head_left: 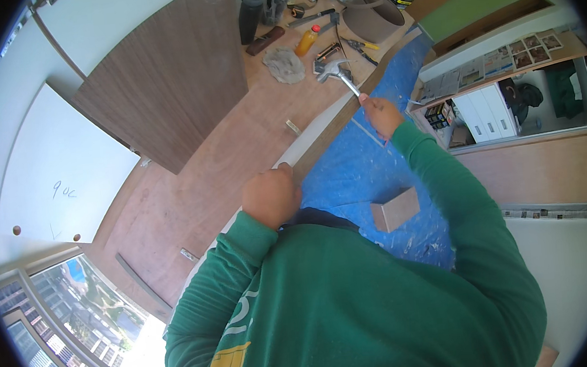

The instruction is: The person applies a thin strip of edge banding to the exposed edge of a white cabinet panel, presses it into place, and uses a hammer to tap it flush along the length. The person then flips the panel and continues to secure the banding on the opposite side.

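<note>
My right hand (381, 116) is wrapped round the handle of a claw hammer (337, 72), its metal head raised toward the tools at the far end of the work surface. My left hand (269, 194) is curled closed at the near edge of the reddish-brown wooden surface (210, 169), close to my body. What its fingers hold, if anything, is hidden under the hand. A pale edge strip (317, 135) runs along the surface between my two hands.
A dark wood-grain panel (168, 76) and a white panel (58, 167) stand on the left. Pliers (360, 50), an orange bottle (308, 40) and a round brown container (371, 18) crowd the far end. A box-like block (395, 210) sits on blue floor sheeting (338, 180).
</note>
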Available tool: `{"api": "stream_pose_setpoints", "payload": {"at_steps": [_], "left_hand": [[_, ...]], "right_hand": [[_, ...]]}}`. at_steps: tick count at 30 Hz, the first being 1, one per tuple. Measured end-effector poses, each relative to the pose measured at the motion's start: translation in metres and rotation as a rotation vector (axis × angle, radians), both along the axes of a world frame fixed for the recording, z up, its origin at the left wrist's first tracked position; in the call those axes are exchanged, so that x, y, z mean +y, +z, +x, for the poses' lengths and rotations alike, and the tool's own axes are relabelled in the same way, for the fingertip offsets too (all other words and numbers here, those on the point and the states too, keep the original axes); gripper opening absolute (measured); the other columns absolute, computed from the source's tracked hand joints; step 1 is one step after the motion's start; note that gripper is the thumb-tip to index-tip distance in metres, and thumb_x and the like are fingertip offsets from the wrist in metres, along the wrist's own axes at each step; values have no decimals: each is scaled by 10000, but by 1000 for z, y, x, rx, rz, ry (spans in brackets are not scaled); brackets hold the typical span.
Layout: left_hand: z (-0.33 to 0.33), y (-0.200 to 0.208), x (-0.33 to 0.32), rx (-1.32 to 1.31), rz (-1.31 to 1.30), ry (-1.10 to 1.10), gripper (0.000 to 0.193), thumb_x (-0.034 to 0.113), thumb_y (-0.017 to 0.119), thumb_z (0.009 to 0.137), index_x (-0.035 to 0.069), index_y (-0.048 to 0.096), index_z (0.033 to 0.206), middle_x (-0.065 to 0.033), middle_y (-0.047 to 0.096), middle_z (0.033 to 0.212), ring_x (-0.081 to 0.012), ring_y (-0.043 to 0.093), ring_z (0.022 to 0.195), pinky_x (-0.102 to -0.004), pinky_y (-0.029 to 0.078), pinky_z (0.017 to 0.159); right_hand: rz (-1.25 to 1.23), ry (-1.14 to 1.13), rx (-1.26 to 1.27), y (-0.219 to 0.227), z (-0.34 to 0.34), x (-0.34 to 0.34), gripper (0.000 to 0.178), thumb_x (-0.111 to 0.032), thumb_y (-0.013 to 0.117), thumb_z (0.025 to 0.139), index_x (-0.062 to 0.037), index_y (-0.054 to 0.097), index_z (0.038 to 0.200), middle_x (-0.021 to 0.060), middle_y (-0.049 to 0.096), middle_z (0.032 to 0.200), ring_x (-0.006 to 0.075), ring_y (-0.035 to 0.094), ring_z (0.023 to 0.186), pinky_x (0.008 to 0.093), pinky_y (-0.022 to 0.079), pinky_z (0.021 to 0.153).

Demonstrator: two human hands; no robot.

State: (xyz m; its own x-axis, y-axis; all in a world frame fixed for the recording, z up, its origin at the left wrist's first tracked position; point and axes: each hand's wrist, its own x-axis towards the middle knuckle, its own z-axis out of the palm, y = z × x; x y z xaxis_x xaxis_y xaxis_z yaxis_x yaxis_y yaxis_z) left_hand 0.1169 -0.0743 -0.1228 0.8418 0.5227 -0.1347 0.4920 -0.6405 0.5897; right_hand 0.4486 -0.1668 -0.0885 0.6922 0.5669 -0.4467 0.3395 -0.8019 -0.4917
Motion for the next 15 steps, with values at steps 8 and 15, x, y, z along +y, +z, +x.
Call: {"api": "stream_pose_setpoints", "payload": {"at_steps": [8,15], "left_hand": [[-1,-6,-5,-30,28,15,245,218,727,883,2,696,993,-205,765,830,-417,759,761,-529,620,703],[-1,0,-9,-17,-29,5,314,271,751,882,-14,673,990,-230,749,838,-432,744,779,-536,606,730]], "right_hand": [[74,284,-99,-17,-56,-26,693,-608,434,1126,11,649,901,148,630,709,298,596,584,464,483,578],[-92,21,-131,12,25,0,715,-641,410,1115,10,685,1003,131,606,702,281,638,608,452,522,539]]}}
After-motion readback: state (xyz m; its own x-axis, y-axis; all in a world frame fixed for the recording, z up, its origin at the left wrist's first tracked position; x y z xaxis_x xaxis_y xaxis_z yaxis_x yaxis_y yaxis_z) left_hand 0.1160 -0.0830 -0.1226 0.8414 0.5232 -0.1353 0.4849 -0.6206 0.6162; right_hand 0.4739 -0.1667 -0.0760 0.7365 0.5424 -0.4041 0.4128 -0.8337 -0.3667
